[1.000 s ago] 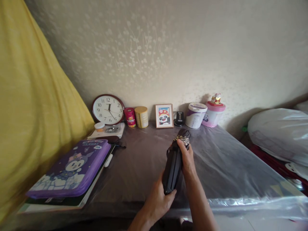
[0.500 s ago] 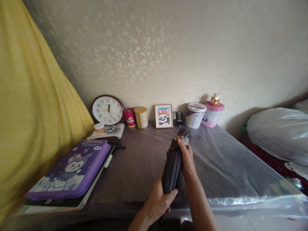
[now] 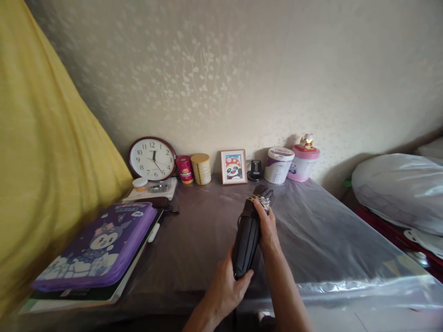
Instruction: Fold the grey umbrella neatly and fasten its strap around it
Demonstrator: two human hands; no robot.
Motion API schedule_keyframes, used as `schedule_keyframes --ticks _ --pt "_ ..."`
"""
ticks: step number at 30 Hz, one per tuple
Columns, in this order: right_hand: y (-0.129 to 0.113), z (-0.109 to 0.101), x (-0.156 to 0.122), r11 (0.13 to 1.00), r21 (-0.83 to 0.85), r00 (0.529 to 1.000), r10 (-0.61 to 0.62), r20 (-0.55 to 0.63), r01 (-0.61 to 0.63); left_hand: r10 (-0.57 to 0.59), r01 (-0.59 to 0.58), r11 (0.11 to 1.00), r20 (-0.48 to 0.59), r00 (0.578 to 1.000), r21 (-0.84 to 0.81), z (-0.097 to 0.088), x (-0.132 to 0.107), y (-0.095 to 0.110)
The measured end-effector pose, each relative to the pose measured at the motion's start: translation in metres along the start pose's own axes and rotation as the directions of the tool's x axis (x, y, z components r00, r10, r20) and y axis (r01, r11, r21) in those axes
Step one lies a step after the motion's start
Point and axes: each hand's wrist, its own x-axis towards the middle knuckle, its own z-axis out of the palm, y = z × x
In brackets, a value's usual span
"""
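Note:
A folded black umbrella [image 3: 246, 242] with a checkered band near its far end lies lengthwise over the table [image 3: 328, 240], which is covered in clear plastic. My left hand [image 3: 224, 290] is closed round its near end. My right hand [image 3: 266, 228] grips it farther up, fingers wrapped over the side near the checkered band. Both hands hold it just above the tabletop, near the front edge.
A purple cartoon case [image 3: 97, 246] lies on books at the left. Along the wall stand a round clock [image 3: 151, 158], red tin [image 3: 184, 169], gold tin [image 3: 202, 168], framed panda picture [image 3: 234, 166], white tub [image 3: 277, 165] and pink container [image 3: 302, 158]. Yellow curtain [image 3: 41, 175] hangs left; plastic-wrapped bedding [image 3: 394, 191] right.
The view has shifted slightly to the right, so everything sits a little more to the left. The hands keep the same hold on the umbrella.

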Motion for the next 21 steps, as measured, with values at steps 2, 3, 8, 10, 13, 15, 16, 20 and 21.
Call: schedule_keyframes --ticks 2,3,8,10,13,15,16,20,21 --pt "-0.001 0.0 0.0 0.999 0.038 1.0 0.01 -0.014 -0.01 -0.03 0.031 0.999 0.07 0.997 -0.01 -0.005 0.0 0.002" --pt "-0.001 0.0 0.001 0.998 0.059 1.0 0.013 -0.019 -0.012 -0.045 0.049 0.998 0.1 0.994 -0.038 -0.008 0.001 0.002" --pt "0.001 -0.001 0.003 0.994 0.102 0.997 0.044 -0.059 -0.038 0.053 -0.056 0.997 -0.054 0.997 -0.044 -0.022 0.006 -0.001" --pt "0.003 0.001 0.002 0.995 0.098 0.996 0.041 -0.073 -0.034 0.153 -0.139 0.985 -0.139 0.979 0.105 -0.023 0.006 -0.002" --pt "0.008 0.007 -0.002 0.996 0.083 0.998 0.032 -0.057 -0.027 0.305 -0.247 0.899 -0.113 0.946 0.361 -0.02 0.003 0.001" --pt "0.012 0.012 -0.005 0.997 0.067 0.999 0.024 -0.036 -0.021 0.37 -0.292 0.812 -0.058 0.927 0.506 -0.016 0.001 0.004" --pt "0.014 0.014 -0.007 0.998 0.058 0.999 0.021 -0.026 -0.019 0.386 -0.295 0.768 -0.043 0.922 0.569 -0.014 0.0 0.004" --pt "0.018 0.022 -0.015 1.0 -0.006 1.0 0.016 -0.005 -0.016 0.398 -0.233 0.645 -0.06 0.915 0.728 -0.007 0.003 0.002" --pt "0.018 0.024 -0.017 1.0 -0.024 1.0 0.014 -0.005 -0.014 0.4 -0.214 0.633 -0.077 0.913 0.744 -0.007 0.005 0.0"
